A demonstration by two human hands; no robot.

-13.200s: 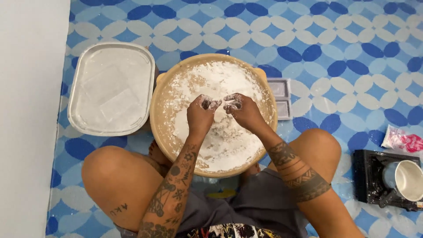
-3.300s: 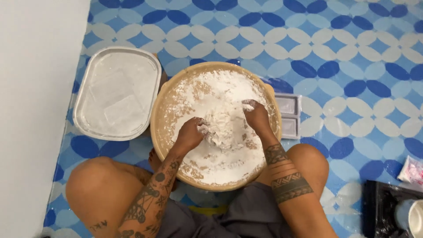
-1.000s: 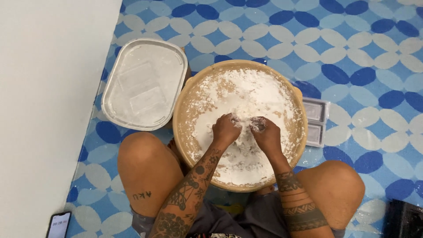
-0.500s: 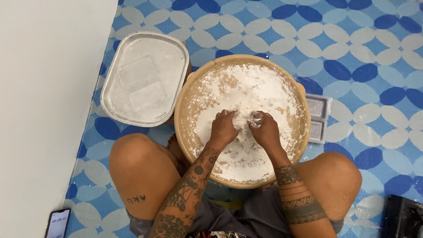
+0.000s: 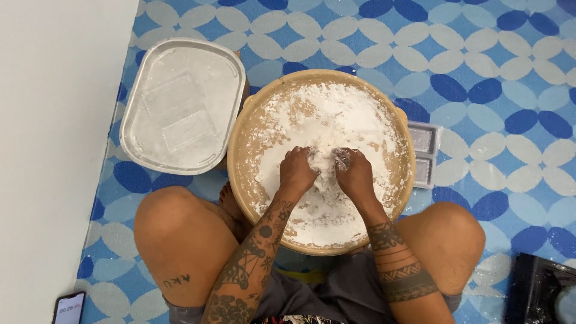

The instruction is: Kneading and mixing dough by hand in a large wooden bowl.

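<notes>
Near the middle of the big round tan bowl (image 5: pixel 240 174), the lump of white floury dough (image 5: pixel 324 161) sits squeezed between the left hand (image 5: pixel 297 171) and right hand (image 5: pixel 355 174), fingers curled around it.

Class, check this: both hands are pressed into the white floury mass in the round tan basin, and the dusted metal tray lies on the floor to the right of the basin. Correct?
Not quite. In the head view the metal tray lies left of the basin, by the wall. The left hand and right hand are indeed in the floury mass.
</notes>
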